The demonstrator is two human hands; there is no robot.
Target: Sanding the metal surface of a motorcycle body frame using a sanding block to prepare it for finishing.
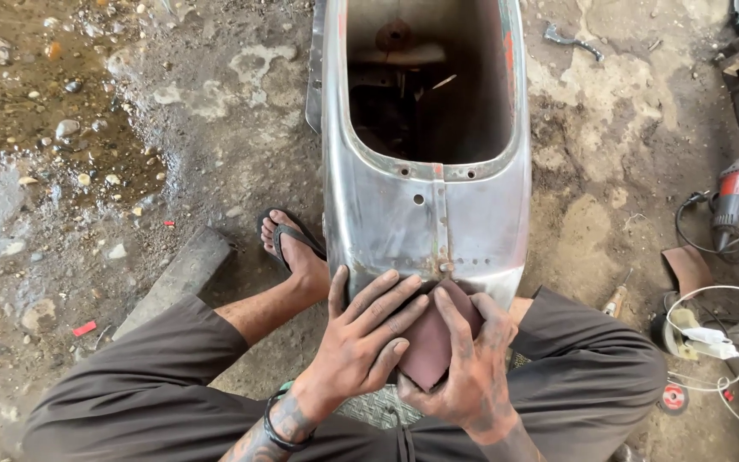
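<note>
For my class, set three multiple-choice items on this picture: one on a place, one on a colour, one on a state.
1. Where does the power tool lie?
A. on the ground at right
B. inside the metal shell
C. on the person's lap

2. What colour is the sanding sheet?
A. green
B. reddish-brown
C. white

3. How is the sheet held?
A. lying loose
B. pressed by both hands on the metal shell
C. rolled up

Answers: 1 A, it sits by its cable; 2 B, its surface shows it; 3 B, left hand and right hand cover it.
</note>
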